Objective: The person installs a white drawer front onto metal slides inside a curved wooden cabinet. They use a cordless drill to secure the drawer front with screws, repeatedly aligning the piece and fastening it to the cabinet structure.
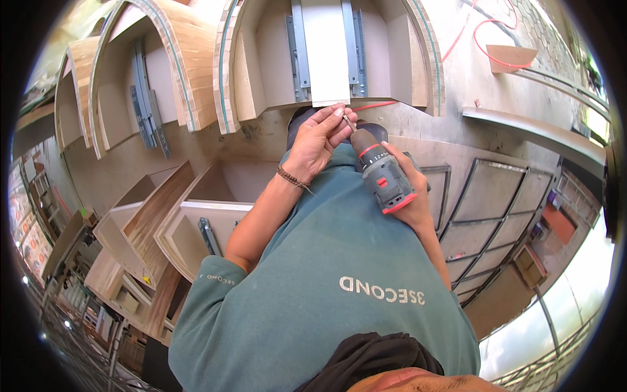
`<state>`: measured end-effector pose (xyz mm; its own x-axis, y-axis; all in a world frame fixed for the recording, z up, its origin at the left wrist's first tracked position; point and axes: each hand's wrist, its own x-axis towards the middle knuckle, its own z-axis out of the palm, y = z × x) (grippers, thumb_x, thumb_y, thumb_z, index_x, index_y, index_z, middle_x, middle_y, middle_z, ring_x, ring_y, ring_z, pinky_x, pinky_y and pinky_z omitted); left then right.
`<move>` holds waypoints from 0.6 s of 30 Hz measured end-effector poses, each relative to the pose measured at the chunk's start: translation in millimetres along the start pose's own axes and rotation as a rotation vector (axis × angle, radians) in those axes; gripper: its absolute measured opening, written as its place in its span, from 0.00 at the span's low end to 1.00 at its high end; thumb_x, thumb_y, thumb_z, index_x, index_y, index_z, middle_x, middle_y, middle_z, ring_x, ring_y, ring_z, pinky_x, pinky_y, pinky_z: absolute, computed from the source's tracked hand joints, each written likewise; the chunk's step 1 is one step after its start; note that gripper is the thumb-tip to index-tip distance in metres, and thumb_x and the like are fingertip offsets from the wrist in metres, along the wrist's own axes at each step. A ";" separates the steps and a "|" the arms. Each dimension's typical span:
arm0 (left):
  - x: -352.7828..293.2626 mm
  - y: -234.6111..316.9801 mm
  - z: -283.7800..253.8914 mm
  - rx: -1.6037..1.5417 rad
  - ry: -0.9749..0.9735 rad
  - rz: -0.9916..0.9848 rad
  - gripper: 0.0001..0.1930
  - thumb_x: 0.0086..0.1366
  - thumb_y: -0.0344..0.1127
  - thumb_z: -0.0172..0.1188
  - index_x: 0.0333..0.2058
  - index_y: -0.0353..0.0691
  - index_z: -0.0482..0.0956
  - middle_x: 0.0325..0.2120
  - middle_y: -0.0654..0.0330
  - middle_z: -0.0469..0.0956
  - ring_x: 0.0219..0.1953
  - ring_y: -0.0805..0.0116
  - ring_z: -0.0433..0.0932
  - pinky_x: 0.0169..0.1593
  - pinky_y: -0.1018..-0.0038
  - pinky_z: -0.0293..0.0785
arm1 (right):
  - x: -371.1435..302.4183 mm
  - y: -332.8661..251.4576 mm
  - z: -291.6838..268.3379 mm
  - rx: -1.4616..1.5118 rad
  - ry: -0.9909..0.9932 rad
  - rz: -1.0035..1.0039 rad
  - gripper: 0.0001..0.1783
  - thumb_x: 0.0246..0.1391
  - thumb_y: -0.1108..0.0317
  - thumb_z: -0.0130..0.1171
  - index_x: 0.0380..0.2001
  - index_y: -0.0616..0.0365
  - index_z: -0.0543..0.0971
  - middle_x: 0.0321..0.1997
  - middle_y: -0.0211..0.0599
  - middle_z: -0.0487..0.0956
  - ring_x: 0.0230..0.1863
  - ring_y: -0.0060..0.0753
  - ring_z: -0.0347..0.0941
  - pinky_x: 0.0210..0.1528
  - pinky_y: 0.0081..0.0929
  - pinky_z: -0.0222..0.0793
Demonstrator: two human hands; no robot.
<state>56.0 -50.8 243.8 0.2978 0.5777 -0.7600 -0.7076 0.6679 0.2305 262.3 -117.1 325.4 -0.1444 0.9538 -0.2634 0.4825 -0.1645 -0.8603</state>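
Note:
My right hand (413, 199) is wrapped round a grey and black cordless drill (384, 178) with red trim, tilted with its chuck up and to the left. A thin metal bit (350, 124) sticks out of the chuck. At its tip, my left hand (315, 140) is closed in a pinch; whether a screw is between the fingertips I cannot tell. Just beyond my hands stands a curved wooden cabinet shell (249, 75). Inside it lies a white panel (329, 55), flanked by a left drawer slide (297, 55) and a right drawer slide (357, 59).
More curved cabinet shells (186, 72) stand at the far left, one holding loose drawer slides (145, 104). Wooden cabinet boxes (215, 186) lie left of me. A metal frame (486, 209) is at right. A red hose (480, 36) runs across the floor at the far right.

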 end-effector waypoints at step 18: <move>121.6 -30.2 -40.8 0.054 0.007 -0.298 0.09 0.75 0.34 0.54 0.46 0.35 0.77 0.40 0.57 0.83 0.44 0.69 0.84 0.47 0.74 0.83 | 38.2 44.2 46.4 -0.053 0.209 0.229 0.43 0.40 0.70 0.72 0.64 0.46 0.71 0.46 0.52 0.83 0.46 0.58 0.81 0.44 0.40 0.77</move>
<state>87.4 -19.9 119.6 0.4830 0.3494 -0.8029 -0.5542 0.8319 0.0286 238.0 -99.6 257.1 0.1511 0.9254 -0.3476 0.5275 -0.3728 -0.7634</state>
